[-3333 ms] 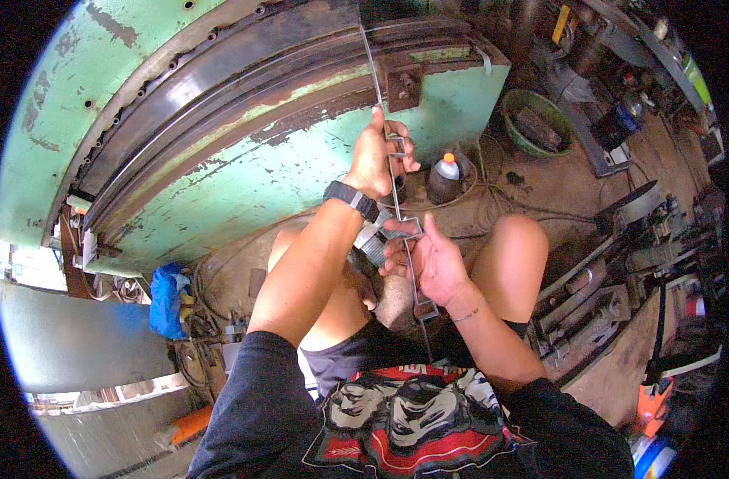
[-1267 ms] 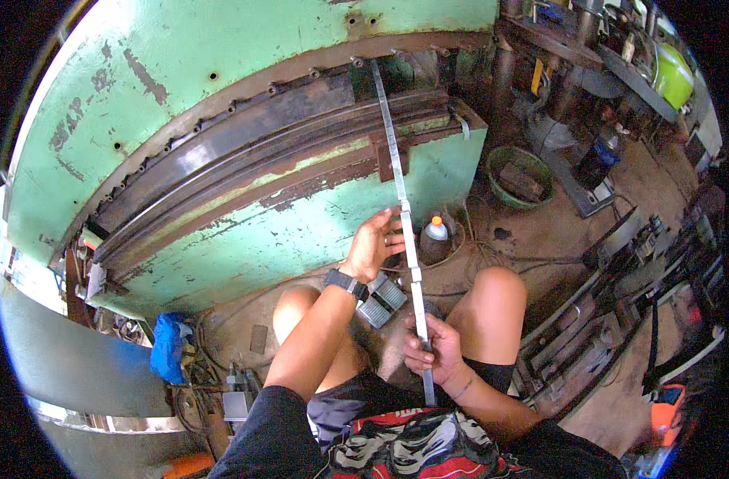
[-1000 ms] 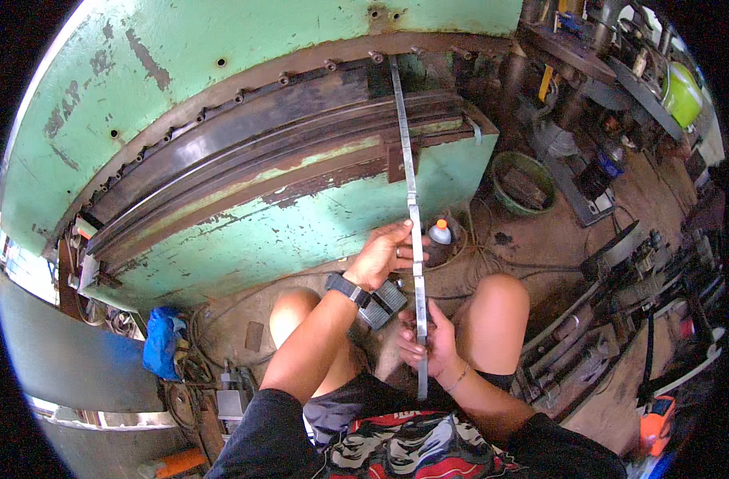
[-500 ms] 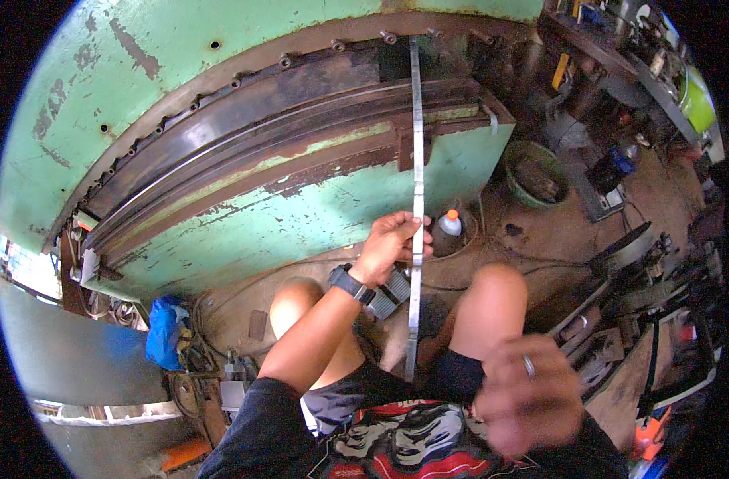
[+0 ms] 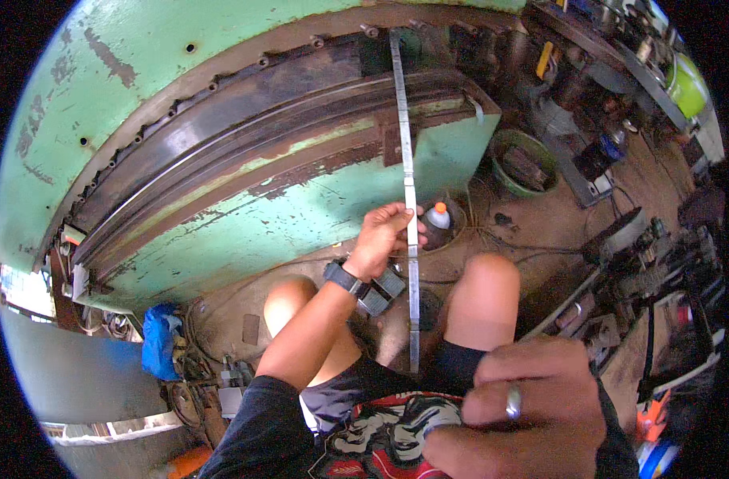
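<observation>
A long, narrow flat metal strip [image 5: 405, 148] reaches from the dark slot of the green machine down between my knees. My left hand [image 5: 384, 237], with a dark watch at the wrist, pinches the strip below its middle. Its far end rests in or over the machine's bed [image 5: 268, 148]; exactly how it sits there I cannot make out. My right hand [image 5: 532, 407] is large and close to the camera at the lower right, with a ring on one finger. Its fingers are curled, and whatever they may hold is hidden.
Beyond the strip, a bottle with an orange cap [image 5: 438, 214] stands in a round dark container. A green basin [image 5: 524, 166] sits farther right. Cables run over the floor, and metal parts [image 5: 620, 303] crowd the right side. A blue bag [image 5: 162, 342] lies at left.
My right hand has come closer to the camera and looks larger. My left hand keeps its hold on the strip, which now leans slightly left at the far end. The view has shifted a little.
</observation>
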Demonstrator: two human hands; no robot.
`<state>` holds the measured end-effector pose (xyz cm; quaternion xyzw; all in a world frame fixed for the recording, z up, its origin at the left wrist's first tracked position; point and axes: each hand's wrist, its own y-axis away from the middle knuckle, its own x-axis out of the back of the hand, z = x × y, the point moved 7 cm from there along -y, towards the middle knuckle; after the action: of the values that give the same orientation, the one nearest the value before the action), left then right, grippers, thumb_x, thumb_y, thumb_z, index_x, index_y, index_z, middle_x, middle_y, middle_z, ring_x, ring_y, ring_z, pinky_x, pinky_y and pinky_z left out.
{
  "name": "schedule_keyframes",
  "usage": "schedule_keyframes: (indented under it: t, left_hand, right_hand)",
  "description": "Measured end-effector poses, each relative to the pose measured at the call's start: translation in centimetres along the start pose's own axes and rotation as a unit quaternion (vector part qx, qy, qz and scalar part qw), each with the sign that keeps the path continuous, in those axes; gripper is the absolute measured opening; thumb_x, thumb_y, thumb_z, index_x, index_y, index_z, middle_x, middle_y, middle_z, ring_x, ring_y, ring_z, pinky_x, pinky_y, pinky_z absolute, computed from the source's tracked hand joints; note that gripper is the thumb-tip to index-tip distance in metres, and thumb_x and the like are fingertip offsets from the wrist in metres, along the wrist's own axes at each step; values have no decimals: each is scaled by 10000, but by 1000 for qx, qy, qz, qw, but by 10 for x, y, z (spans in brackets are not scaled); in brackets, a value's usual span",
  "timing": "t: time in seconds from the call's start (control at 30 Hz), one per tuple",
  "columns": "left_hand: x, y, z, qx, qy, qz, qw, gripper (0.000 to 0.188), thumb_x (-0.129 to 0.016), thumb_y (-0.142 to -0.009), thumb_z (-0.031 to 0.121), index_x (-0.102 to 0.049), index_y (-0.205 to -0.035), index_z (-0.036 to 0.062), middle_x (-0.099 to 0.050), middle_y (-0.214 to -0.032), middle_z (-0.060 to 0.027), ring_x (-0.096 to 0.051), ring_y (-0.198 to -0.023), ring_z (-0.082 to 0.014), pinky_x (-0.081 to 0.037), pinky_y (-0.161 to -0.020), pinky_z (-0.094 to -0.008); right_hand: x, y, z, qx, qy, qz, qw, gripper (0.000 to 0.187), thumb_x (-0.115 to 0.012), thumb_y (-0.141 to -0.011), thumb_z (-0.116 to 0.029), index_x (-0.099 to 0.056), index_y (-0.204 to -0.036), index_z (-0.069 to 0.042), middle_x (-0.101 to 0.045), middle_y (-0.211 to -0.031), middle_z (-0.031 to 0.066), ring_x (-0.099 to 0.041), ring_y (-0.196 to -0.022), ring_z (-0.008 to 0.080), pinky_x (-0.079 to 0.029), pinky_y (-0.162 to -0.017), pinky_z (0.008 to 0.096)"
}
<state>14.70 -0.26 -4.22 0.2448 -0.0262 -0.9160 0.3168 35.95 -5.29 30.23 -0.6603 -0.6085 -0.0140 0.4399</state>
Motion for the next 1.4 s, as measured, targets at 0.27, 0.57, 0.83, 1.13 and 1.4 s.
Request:
schedule_keyframes:
  t: [0.27, 0.57, 0.83, 1.13, 1.4]
  left_hand:
    - [1, 3, 6, -27, 12, -10, 999, 274, -557, -1055, 158, -573, -1298, 33, -723, -990, -118, -742, -862, -247, -616, -801, -380]
    - [3, 4, 13, -60, 37, -10, 997, 454, -555, -1020, 69, -449, -1460, 41, -708, -1035, -162, -737, -873, -279, -622, -820, -398]
    - [16, 14, 15, -67, 47, 14, 997, 579, -549, -1001, 68, -358, -1545, 20, -713, -1091, -172, -738, -876, -290, -606, -864, -419]
    - [-4, 9, 23, -77, 53, -21, 995, 570, -535, -995, 53, -361, -1535, -6, -708, -1098, -171, -744, -891, -277, -616, -858, -405]
    - [-5, 8, 25, -84, 69, -35, 993, 539, -522, -1000, 43, -380, -1518, -6, -703, -1124, -184, -741, -919, -296, -620, -876, -427]
  right_hand:
    - [-7, 48, 49, 188, 16, 19, 982, 126, -793, -821, -187, -795, -927, -119, -702, -758, 19, -612, -551, 138, -483, -512, 266]
    - [29, 52, 17, -11, -56, 30, 998, 515, -711, -906, -570, -717, -874, -56, -603, -652, 80, -623, -679, 270, -506, -625, 420]
    - [46, 46, -22, 23, -9, -79, 997, 473, -617, -985, -499, -573, -1306, -155, -692, -988, 183, -644, -754, 311, -531, -698, 582]
    - [49, 66, -3, 146, 139, 69, 977, 195, -767, -707, -84, -634, -815, -178, -626, -756, 18, -462, -511, 109, -419, -515, 291]
    - [38, 96, 126, -146, 101, 294, 939, 340, -683, -975, -206, -668, -1282, -60, -723, -987, 82, -625, -708, 123, -479, -604, 227]
